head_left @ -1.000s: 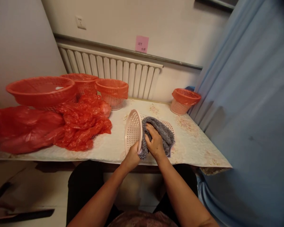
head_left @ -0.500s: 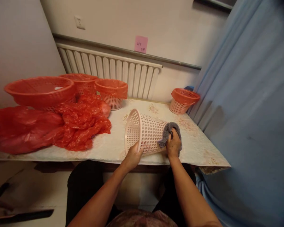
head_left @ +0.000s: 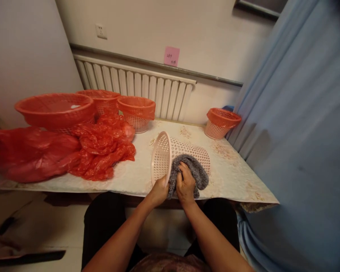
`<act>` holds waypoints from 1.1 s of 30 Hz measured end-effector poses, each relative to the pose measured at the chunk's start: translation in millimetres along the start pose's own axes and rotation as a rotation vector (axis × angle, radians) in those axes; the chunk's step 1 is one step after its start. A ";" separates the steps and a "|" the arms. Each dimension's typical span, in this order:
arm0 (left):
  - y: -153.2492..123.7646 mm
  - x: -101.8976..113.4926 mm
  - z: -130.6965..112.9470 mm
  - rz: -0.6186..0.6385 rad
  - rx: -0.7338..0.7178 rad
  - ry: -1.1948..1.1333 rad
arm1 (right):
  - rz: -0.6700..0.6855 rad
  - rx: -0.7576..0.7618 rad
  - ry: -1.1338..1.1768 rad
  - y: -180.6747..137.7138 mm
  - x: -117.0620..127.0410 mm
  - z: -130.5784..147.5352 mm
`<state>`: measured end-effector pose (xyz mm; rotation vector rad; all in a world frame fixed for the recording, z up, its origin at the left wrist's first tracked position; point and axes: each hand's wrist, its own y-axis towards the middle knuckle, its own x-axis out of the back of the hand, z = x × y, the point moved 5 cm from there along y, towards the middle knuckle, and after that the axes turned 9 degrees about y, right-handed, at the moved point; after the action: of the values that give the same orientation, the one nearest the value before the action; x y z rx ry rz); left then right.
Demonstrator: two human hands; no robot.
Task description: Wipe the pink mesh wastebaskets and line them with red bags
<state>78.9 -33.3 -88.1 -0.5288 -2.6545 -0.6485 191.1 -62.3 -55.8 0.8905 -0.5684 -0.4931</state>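
Note:
A pale pink plastic wastebasket with a perforated wall lies on its side on the table, its mouth facing left. My left hand grips the near part of its rim. In my right hand is a dark grey cloth, pressed against the side of the wastebasket close to the rim. The cloth covers the lower near part of the wall and hangs at the table's front edge.
Several wastebaskets with red liners stand at the back left, one of them here. Crumpled red plastic bags lie before them. Another lined wastebasket stands back right, beside a blue curtain. A radiator runs behind the table.
My right hand has slid the cloth left along the wastebasket, from its base end toward the rim. My left hand keeps hold of the rim. The view has shifted slightly.

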 end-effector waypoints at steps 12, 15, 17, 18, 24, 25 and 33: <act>-7.9 -2.1 -10.6 0.016 -0.033 -0.162 | 0.166 0.072 0.079 65.4 -8.9 14.3; 0.1 4.2 -23.2 -0.017 -0.015 -0.212 | 0.238 0.055 0.091 57.7 -6.1 13.4; 7.3 7.9 -29.5 -0.046 -0.034 -0.225 | 0.251 0.037 0.092 54.0 -5.1 11.7; 10.6 9.0 -31.4 -0.057 -0.047 -0.224 | 0.247 0.029 0.089 53.0 -5.2 10.1; 12.2 7.7 -21.0 -0.105 0.021 -0.161 | 0.192 0.005 0.015 57.4 -1.4 -28.1; 9.9 7.1 -18.8 -0.110 0.040 -0.133 | 0.167 -0.016 -0.021 58.9 4.1 -40.6; 1.1 4.2 -13.0 -0.091 0.094 -0.034 | -0.116 -0.203 -0.263 40.1 72.5 -109.6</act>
<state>79.0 -37.7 -75.1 -0.3978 -2.7387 -0.5414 322.4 -22.1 -59.4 0.6714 -0.6944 -0.7665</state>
